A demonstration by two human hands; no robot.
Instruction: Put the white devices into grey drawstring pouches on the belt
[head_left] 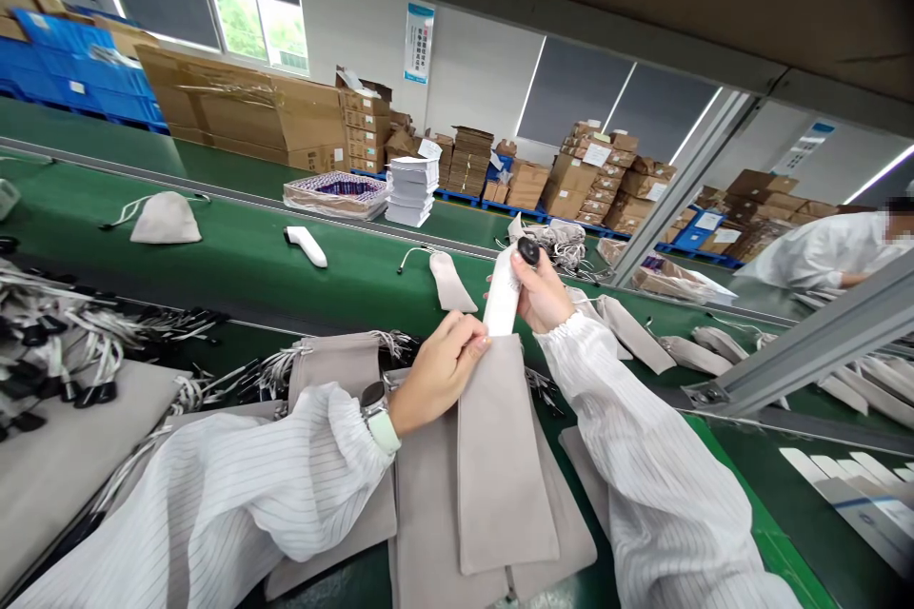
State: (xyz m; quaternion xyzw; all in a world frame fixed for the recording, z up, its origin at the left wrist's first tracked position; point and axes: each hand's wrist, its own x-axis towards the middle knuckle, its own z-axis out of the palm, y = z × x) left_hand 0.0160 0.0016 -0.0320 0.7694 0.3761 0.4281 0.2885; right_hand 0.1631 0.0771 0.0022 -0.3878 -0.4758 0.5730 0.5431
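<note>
The right hand [544,293] curls around a white handheld device [501,304], whose lower end meets the mouth of a beige drawstring pouch [506,466]. The left hand [443,363] pinches that mouth between thumb and fingers. The pouch lies over other beige pouches [428,514] toward the worktop's near edge, with more heaped at left. Beyond, the green conveyor belt [235,252] carries another white device [308,245]; booklets [412,192] stand near its far edge. A metal post [678,181] partly blocks the right side.

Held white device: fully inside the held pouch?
No: much of the white device shows above the pouch; whether its lower end is inside, cannot tell.
</note>
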